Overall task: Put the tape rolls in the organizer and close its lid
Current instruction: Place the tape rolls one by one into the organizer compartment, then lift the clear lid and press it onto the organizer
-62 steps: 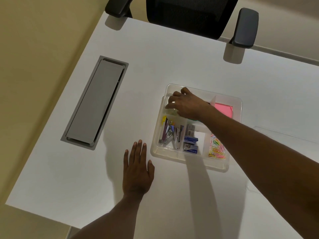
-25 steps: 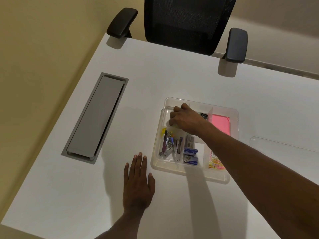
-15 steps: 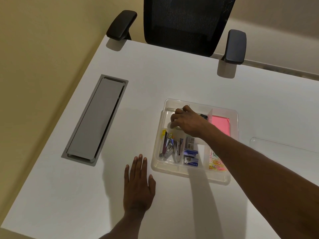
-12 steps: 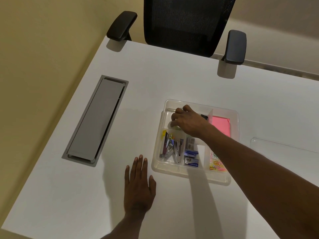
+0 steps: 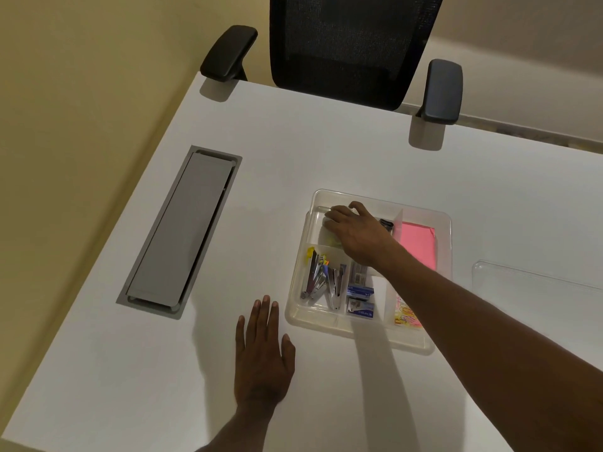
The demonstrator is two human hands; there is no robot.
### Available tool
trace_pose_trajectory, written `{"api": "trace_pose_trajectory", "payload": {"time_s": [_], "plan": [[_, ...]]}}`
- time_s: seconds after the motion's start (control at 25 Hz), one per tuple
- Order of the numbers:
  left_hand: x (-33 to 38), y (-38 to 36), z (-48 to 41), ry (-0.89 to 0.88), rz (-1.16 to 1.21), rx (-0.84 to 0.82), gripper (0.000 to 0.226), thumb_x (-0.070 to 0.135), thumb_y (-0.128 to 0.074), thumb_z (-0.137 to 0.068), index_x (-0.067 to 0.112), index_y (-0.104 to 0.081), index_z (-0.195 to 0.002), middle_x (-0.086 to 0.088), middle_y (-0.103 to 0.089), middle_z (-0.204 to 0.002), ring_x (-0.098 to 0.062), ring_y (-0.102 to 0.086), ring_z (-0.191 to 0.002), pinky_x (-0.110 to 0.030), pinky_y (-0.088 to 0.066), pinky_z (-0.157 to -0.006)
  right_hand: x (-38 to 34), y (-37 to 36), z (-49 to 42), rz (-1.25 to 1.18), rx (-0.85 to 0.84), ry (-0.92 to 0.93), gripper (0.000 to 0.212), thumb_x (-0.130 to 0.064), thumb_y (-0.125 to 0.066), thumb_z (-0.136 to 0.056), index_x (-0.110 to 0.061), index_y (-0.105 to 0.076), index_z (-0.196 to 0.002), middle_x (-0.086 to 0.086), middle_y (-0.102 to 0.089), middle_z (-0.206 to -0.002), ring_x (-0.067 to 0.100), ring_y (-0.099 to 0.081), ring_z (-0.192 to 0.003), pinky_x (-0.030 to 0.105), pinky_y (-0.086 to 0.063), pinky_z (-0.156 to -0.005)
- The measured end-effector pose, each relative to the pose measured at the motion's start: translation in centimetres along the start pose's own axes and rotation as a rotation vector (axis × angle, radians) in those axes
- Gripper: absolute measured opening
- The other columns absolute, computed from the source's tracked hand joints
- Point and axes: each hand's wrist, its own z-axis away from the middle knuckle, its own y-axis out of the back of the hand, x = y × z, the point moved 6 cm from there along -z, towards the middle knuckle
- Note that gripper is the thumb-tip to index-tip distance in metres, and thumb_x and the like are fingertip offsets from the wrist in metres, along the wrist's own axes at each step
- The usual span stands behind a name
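Observation:
The clear plastic organizer (image 5: 375, 199) sits open on the white desk, right of centre. My right hand (image 5: 355, 233) reaches into its far-left compartment, palm down, fingers curled over what lies there. A yellow-green sliver (image 5: 334, 242), possibly a tape roll, shows under the palm; the rest is hidden, so I cannot tell whether the hand grips anything. The clear lid (image 5: 535, 288) lies flat on the desk to the organizer's right. My left hand (image 5: 262, 357) rests flat on the desk in front of the organizer's near-left corner, holding nothing.
Other compartments hold staplers (image 5: 321, 282), blue staple boxes (image 5: 360, 303), pink sticky notes (image 5: 417, 244) and a colourful clip packet (image 5: 404, 316). A grey cable hatch (image 5: 182, 230) is set into the desk at the left. A black office chair (image 5: 352, 44) stands at the far edge.
My right hand has stayed in the far-left compartment, shifting only slightly. The left hand has not moved. The camera view has tilted a little.

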Motion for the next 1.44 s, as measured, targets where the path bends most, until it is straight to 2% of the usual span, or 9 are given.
{"api": "trace_pose_trajectory", "payload": {"time_s": [0.12, 0.32, 0.6, 0.84, 1.08, 1.24, 1.28, 1.36, 1.44], "plan": [[0.0, -0.1, 0.1, -0.01, -0.003, 0.007, 0.07, 0.052, -0.011, -0.107, 0.022, -0.023, -0.168, 0.001, -0.018, -0.178, -0.019, -0.018, -0.166, -0.049, -0.016, -0.135, -0.3, 0.2, 1.3, -0.165, 0.09, -0.131, 0.05, -0.007, -0.049, -0.093, -0.014, -0.05, -0.143, 0.008, -0.044, -0.156, 0.025, -0.037, -0.147, 0.045, -0.024, -0.122], [-0.2, -0.5, 0.1, -0.026, -0.007, 0.014, 0.067, 0.047, -0.023, -0.106, 0.022, -0.022, -0.169, 0.002, -0.015, -0.179, -0.019, -0.016, -0.167, -0.048, -0.012, -0.135, -1.8, 0.0, 7.4, -0.482, 0.328, -0.589, 0.05, -0.027, -0.046, -0.1, -0.014, -0.043, -0.148, 0.008, -0.044, -0.156, 0.024, -0.038, -0.146, 0.045, -0.03, -0.123], [-0.3, -0.5, 0.1, -0.033, -0.004, 0.02, 0.068, 0.048, -0.02, -0.106, 0.022, -0.02, -0.169, 0.001, -0.014, -0.179, -0.02, -0.013, -0.167, -0.051, -0.015, -0.136, -6.8, -2.7, 18.5, -0.688, 0.423, -0.943, 0.057, -0.029, -0.061, -0.099, -0.015, -0.04, -0.151, 0.006, -0.041, -0.158, 0.024, -0.035, -0.148, 0.043, -0.03, -0.124], [-0.2, -0.3, 0.1, -0.022, 0.014, -0.025, 0.069, 0.044, -0.024, -0.104, 0.017, -0.023, -0.168, -0.003, -0.018, -0.178, -0.021, -0.014, -0.167, -0.051, -0.012, -0.136, -11.8, -3.0, 25.1, -0.527, 0.389, -0.923, 0.062, -0.023, -0.068, -0.094, -0.01, -0.044, -0.149, 0.012, -0.045, -0.155, 0.027, -0.038, -0.145, 0.049, -0.039, -0.118], [1.2, 1.9, 0.9, -0.03, 0.043, -0.112, 0.074, 0.044, -0.013, -0.103, 0.011, -0.019, -0.168, -0.008, -0.015, -0.178, -0.025, -0.014, -0.167, -0.053, -0.011, -0.136, -14.6, -3.3, 30.9, -0.449, 0.291, -0.833, 0.053, -0.02, -0.064, -0.092, -0.002, -0.055, -0.141, 0.018, -0.054, -0.147, 0.026, -0.039, -0.14, 0.042, -0.035, -0.115], [1.3, 2.7, 3.1, -0.039, 0.053, -0.21, 0.087, 0.053, 0.0, -0.091, 0.014, -0.005, -0.169, -0.006, 0.001, -0.179, -0.024, -0.001, -0.168, -0.049, -0.003, -0.137, -17.1, -5.6, 33.3, -0.655, -0.077, -0.734, 0.066, -0.028, -0.049, -0.1, -0.015, -0.024, -0.16, 0.007, -0.008, -0.17, 0.019, -0.012, -0.158, 0.026, -0.007, -0.126], [1.1, 2.8, 3.8, -0.039, 0.058, -0.231, 0.085, 0.053, -0.005, -0.093, 0.015, -0.005, -0.169, -0.005, 0.003, -0.179, -0.025, -0.001, -0.168, -0.049, -0.004, -0.136, -17.6, -5.7, 33.7, -0.668, -0.09, -0.71, 0.068, -0.032, -0.056, -0.096, -0.016, -0.033, -0.158, 0.008, -0.012, -0.169, 0.017, -0.019, -0.157, 0.02, -0.012, -0.124], [1.0, 3.3, 4.5, -0.052, 0.049, -0.266, 0.078, 0.048, -0.023, -0.1, 0.017, -0.005, -0.17, -0.005, 0.004, -0.179, -0.025, -0.001, -0.168, -0.048, -0.009, -0.136, -17.7, -5.4, 34.4, -0.66, -0.099, -0.72, 0.07, -0.048, -0.087, -0.061, -0.024, -0.073, -0.126, 0.007, -0.06, -0.144, 0.006, -0.061, -0.129, 0.012, -0.046, -0.101], [0.9, 3.8, 4.7, -0.067, 0.042, -0.291, 0.077, 0.042, -0.038, -0.106, 0.018, -0.002, -0.17, -0.005, 0.006, -0.18, -0.025, -0.001, -0.168, -0.046, -0.013, -0.136, -17.9, -3.7, 34.1, -0.595, -0.17, -0.728, 0.067, -0.058, -0.09, -0.041, -0.034, -0.081, -0.103, -0.01, -0.075, -0.119, -0.004, -0.071, -0.106, 0.009, -0.055, -0.085]]}}
